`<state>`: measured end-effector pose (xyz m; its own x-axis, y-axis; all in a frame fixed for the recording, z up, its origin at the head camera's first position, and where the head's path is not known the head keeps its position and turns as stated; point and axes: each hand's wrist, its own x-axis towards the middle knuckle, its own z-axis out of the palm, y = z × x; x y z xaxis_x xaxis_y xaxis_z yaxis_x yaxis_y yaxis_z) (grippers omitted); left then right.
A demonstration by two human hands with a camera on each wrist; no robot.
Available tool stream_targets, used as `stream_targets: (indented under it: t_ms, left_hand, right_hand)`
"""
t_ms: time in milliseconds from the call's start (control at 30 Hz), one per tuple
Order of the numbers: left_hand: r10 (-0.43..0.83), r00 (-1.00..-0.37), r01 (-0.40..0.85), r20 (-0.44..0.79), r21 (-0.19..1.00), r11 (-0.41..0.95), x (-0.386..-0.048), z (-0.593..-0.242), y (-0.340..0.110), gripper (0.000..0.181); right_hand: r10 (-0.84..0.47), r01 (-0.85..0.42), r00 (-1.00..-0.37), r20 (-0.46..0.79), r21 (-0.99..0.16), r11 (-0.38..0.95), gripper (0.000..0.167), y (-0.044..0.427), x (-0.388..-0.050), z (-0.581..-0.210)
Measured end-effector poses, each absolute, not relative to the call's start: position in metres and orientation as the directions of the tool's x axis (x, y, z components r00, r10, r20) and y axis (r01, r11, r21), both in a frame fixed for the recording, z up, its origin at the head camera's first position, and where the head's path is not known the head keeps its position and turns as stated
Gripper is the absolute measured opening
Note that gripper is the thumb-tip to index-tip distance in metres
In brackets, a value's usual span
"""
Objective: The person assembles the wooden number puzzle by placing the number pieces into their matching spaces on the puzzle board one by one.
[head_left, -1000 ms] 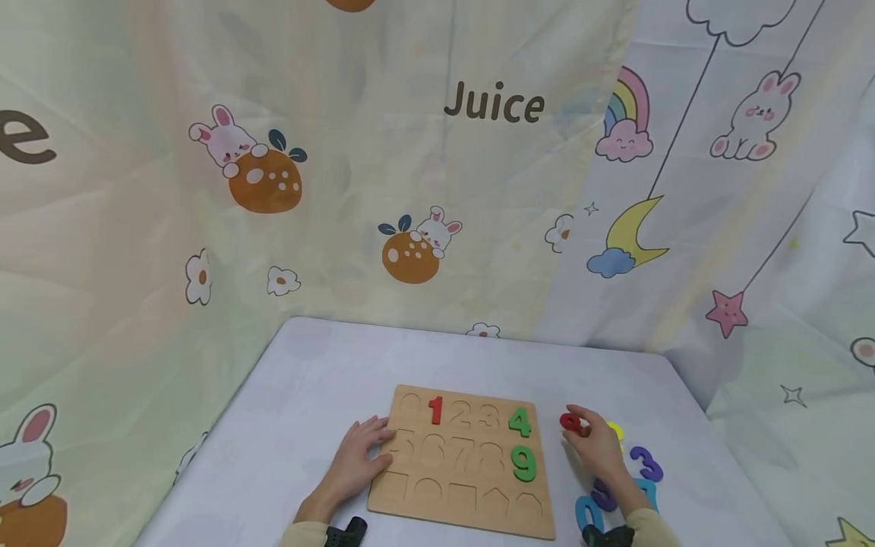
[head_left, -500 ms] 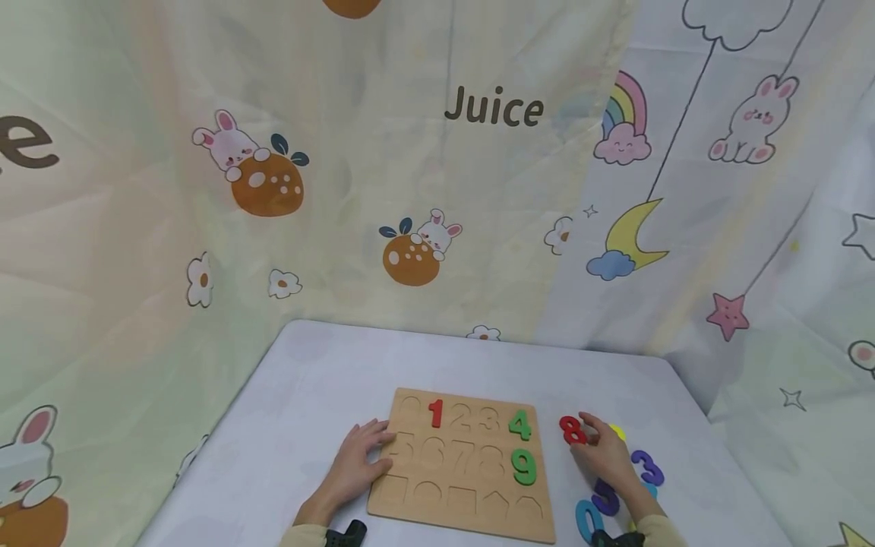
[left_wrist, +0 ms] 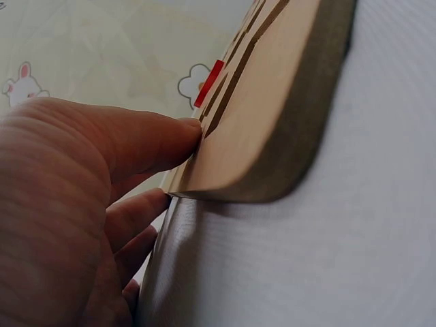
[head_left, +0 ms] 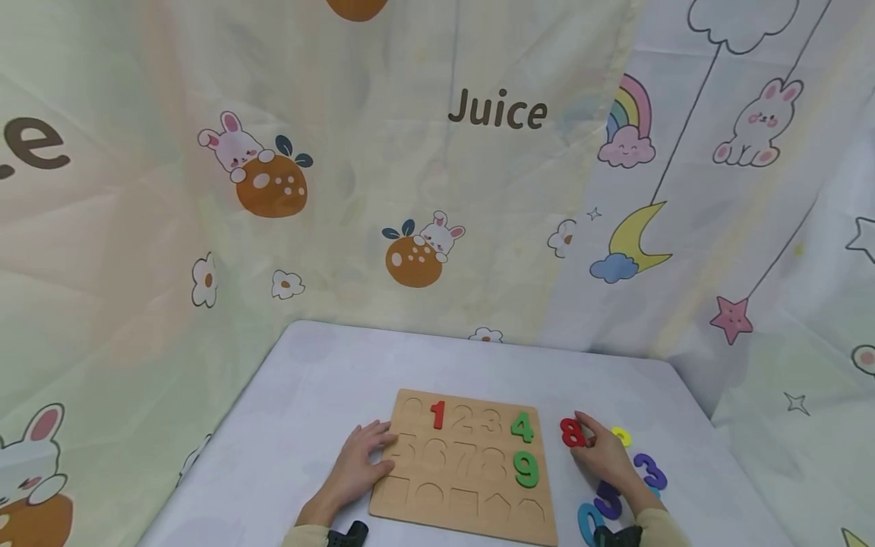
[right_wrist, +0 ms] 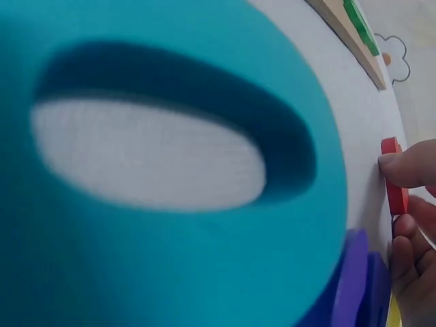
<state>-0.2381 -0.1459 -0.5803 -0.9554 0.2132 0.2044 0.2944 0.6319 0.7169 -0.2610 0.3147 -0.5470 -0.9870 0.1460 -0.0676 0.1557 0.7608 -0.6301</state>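
Observation:
A light wooden number board [head_left: 417, 497] lies on the table, with a red 1 [head_left: 437, 415], a green 4 [head_left: 522, 428] and a green 9 [head_left: 526, 469] on it. At the board's left edge rests my left hand [head_left: 355, 462], thumb and fingers spread apart and touching the wood; in the left wrist view the thumb touches the board's edge. Right of the board, my right hand [head_left: 604, 456] pinches a red number 8 [head_left: 571, 433] by its right side. The right wrist view has the red piece [right_wrist: 396, 178] held between thumb and fingers, seen edge-on.
Around my right forearm lie a blue 0 [head_left: 589, 524], a purple 5 [head_left: 607, 501], a purple 3 [head_left: 651, 471] and a yellow piece [head_left: 621, 436]. The blue 0 [right_wrist: 170, 252] fills much of the right wrist view. Printed curtains stand behind the white table [head_left: 328, 365].
The red 8, partly covered by my right fingers a second ago, now shows its face, and that hand has shifted slightly right and nearer. My left hand stays at the board's edge.

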Motion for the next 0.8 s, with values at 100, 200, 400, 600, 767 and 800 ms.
stream_targets:
  t_ms: [100, 200, 400, 600, 767, 800]
  left_hand:
    - [0.214, -0.956, 0.294, 0.202, 0.713, 0.637, -0.238, -0.581, -0.145, 0.037]
    - [0.216, -0.954, 0.300, 0.209, 0.706, 0.641, -0.239, -0.580, -0.145, 0.037]
    - [0.215, -0.953, 0.302, 0.213, 0.707, 0.639, -0.239, -0.578, -0.143, 0.037]
    - [0.213, -0.955, 0.296, 0.206, 0.706, 0.644, -0.238, -0.579, -0.143, 0.037]
    - [0.210, -0.957, 0.289, 0.200, 0.706, 0.647, -0.237, -0.579, -0.144, 0.037]
    - [0.211, -0.957, 0.290, 0.200, 0.706, 0.645, -0.237, -0.579, -0.145, 0.037]
  right_hand:
    - [0.145, 0.152, -0.987, -0.063, -0.629, 0.762, 0.074, 0.315, -0.262, -0.547]
    - [0.150, 0.156, -0.987, -0.063, -0.628, 0.763, 0.073, 0.316, -0.263, -0.547]
    - [0.140, 0.132, -0.990, -0.035, -0.612, 0.780, 0.071, 0.317, -0.263, -0.550]
    - [0.106, 0.084, -0.994, 0.003, -0.584, 0.807, 0.070, 0.316, -0.260, -0.550]
    - [0.096, 0.075, -0.995, 0.005, -0.577, 0.813, 0.071, 0.309, -0.254, -0.546]
    - [0.098, 0.078, -0.995, 0.003, -0.577, 0.813, 0.072, 0.307, -0.253, -0.546]
